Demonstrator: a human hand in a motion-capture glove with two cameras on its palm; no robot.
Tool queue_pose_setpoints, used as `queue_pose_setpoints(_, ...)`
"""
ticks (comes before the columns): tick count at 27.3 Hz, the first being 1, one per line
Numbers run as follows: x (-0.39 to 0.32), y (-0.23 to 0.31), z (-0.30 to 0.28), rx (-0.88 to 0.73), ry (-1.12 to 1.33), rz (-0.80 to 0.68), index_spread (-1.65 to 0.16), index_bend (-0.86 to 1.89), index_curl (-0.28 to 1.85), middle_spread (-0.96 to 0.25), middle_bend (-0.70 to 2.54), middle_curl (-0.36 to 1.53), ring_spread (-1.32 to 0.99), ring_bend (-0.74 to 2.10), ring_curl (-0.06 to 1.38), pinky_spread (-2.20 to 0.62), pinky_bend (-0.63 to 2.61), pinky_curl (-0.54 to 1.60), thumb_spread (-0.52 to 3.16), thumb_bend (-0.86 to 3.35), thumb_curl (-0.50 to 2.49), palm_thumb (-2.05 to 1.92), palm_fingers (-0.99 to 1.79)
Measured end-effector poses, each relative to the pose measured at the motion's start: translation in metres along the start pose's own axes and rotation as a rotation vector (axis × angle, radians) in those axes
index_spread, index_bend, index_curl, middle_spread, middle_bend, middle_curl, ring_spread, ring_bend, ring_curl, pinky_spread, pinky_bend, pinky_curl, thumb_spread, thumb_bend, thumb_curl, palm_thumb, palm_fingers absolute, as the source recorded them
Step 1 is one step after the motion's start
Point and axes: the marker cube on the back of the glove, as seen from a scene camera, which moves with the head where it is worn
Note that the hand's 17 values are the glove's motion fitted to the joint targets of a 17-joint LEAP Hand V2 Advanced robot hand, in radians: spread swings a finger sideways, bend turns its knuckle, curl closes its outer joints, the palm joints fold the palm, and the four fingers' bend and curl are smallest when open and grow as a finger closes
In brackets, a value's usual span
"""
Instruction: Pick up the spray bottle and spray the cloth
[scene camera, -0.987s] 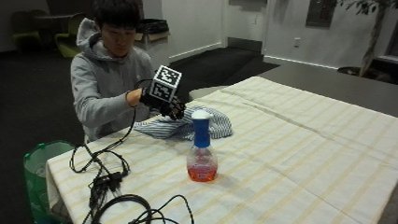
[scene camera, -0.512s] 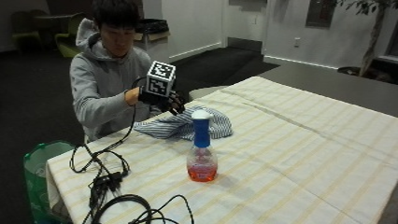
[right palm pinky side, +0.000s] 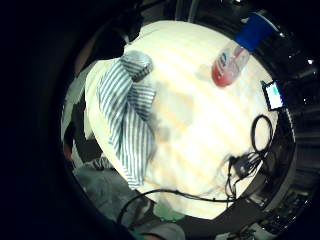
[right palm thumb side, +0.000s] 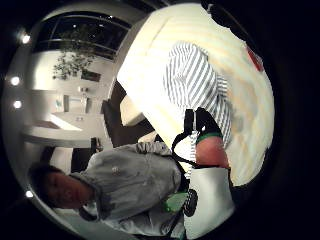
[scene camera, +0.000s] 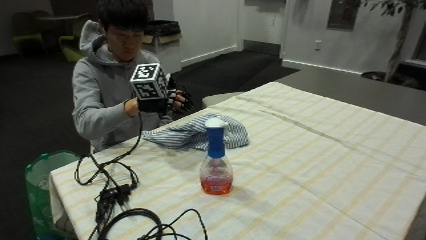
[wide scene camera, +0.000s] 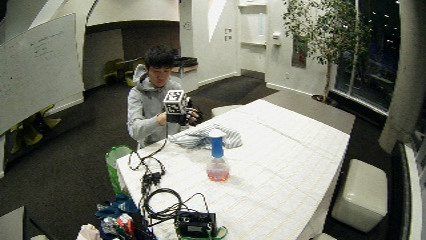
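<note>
Nearby, rumpled striped cloth (scene camera: 197, 133); upright bulbous spray bottle (scene camera: 215, 164).

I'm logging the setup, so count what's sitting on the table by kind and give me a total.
Spray bottle: 1
Striped cloth: 1
Bundle of black cables: 1
Total: 3

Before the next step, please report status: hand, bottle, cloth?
Right hand raised over table edge, holds nothing. Spray bottle upright on table, untouched. Striped cloth crumpled behind it. Nothing blocks the reach.
</note>
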Motion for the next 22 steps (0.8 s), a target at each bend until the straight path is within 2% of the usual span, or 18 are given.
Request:
queue_pose_setpoints(6,0.02,0.005,-0.011,0.177,-0.056,0.015,-0.31,0.08,0.23,-0.02,0.26,0.32,-0.04,0.37,0.3,0.14,0.34,0.3,0.92,0.15,0.39,0.81,0.58)
queue_pose_setpoints(9,0.034,0.007,-0.013,0.265,-0.087,0.049,-0.32,-0.02,0.18,-0.02,0.27,0.34,-0.03,0.41,0.32,0.14,0.41,0.33,0.91,0.12,0.4,0.82,0.48)
queue_pose_setpoints(13,0.053,0.002,-0.016,0.354,-0.125,0.088,-0.33,-0.02,0.14,-0.01,0.27,0.35,-0.03,0.44,0.34,0.14,0.49,0.35,0.9,0.09,0.42,0.83,0.38)
queue_pose_setpoints(22,0.111,-0.027,-0.016,0.43,-0.216,0.223,-0.35,0.03,0.08,0.01,0.28,0.36,0.0,0.44,0.34,0.17,0.6,0.39,0.87,0.02,0.45,0.85,0.15)
